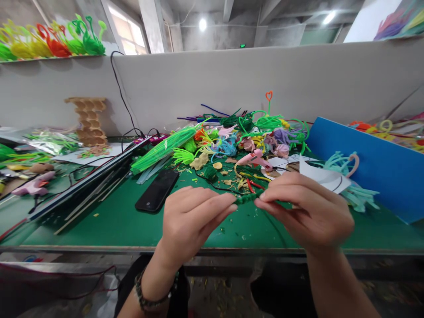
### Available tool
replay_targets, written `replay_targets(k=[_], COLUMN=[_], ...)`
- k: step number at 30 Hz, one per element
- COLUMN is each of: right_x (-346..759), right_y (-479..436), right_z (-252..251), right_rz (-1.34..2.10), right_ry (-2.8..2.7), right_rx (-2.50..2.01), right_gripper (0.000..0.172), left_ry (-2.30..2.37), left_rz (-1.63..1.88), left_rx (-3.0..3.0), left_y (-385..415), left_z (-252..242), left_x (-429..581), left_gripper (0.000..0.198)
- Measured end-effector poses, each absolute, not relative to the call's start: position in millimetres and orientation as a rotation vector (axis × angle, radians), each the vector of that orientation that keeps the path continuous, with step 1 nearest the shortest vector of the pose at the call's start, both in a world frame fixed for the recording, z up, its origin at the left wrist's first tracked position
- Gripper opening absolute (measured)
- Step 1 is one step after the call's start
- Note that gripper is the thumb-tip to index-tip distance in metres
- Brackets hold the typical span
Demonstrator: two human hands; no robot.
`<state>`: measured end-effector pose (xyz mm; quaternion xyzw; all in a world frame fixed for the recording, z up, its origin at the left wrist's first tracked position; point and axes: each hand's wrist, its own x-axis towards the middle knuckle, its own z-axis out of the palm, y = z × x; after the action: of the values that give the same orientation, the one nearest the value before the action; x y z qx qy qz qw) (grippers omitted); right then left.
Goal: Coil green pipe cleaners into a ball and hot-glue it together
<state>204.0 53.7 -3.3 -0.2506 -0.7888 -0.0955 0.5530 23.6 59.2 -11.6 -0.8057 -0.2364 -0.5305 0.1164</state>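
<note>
Between my two hands runs a short dark green pipe cleaner (pixel 245 198), level above the table's front half. My left hand (pixel 194 216) pinches its left end, thumb pressed to the forefinger. At the other end, my right hand (pixel 306 207) is closed on it in the same way. The gripped ends are hidden by the fingertips. Just behind the hands lie red-handled pliers (pixel 252 184) and a pink glue gun (pixel 255 160). A black phone (pixel 157 191) rests to the left of my left hand.
A heap of coloured pipe cleaners (pixel 228 143) covers the back of the green table (pixel 109 225). A bright green bundle (pixel 165 150) lies at its left. A blue board (pixel 364 168) stands at right. Cords and thin sticks (pixel 94 201) lie at left.
</note>
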Motion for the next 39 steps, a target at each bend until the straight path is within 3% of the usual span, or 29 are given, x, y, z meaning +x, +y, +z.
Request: replay_targets(k=[13, 26, 32, 36, 39], right_x=[201, 199, 197, 200, 203], right_y=[53, 54, 50, 44, 44], right_z=[-11, -12, -1, 7, 9], right_rz=[-0.618, -0.672, -0.268, 0.356, 0.55], right_ry=[-1.768, -1.793, -1.991, -2.094, -2.133], right_rx=[-0.554, -0.642, -0.738, -0.716, -0.628], right_gripper=[0.013, 0.022, 0.009, 0.021, 0.021], left_ry=[-0.703, -0.704, -0.697, -0.691, -0.69], left_rz=[-1.614, -1.58, -1.494, -1.437, -1.472], left_rx=[-2.432, -2.409, -2.343, -2.338, -2.392], left_y=[59, 58, 61, 61, 61], left_z=[-10, -9, -6, -6, -6], left_x=[20, 21, 13, 10, 10], left_gripper=[0.011, 0.01, 0.011, 0.013, 0.013])
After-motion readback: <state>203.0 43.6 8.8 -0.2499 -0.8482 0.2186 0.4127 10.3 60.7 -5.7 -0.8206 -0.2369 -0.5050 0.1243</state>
